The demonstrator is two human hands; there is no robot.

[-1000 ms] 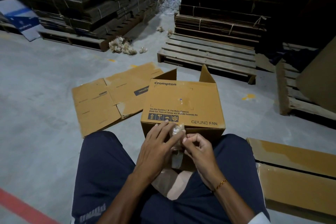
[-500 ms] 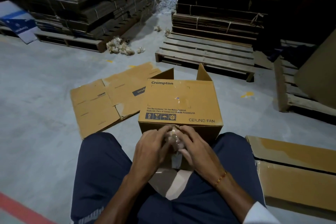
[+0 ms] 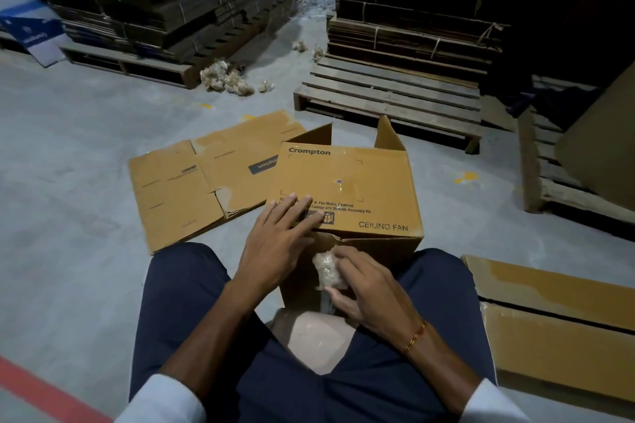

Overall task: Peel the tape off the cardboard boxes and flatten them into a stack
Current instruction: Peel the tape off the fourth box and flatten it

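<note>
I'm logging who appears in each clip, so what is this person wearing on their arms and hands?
Both hands are bare, with no gloves. The left hand has nothing on its wrist. The right hand has a thin red and gold thread bracelet at the wrist. White sleeves are pushed up on both forearms, showing at the frame's bottom edge.

floor (image 3: pixel 68 154): grey concrete | wooden pallet (image 3: pixel 388 96) ahead | dim light

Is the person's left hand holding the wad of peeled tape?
No, the left hand lies flat with straight fingers on top of the Crompton ceiling fan box, while the right hand holds the tape wad.
</note>
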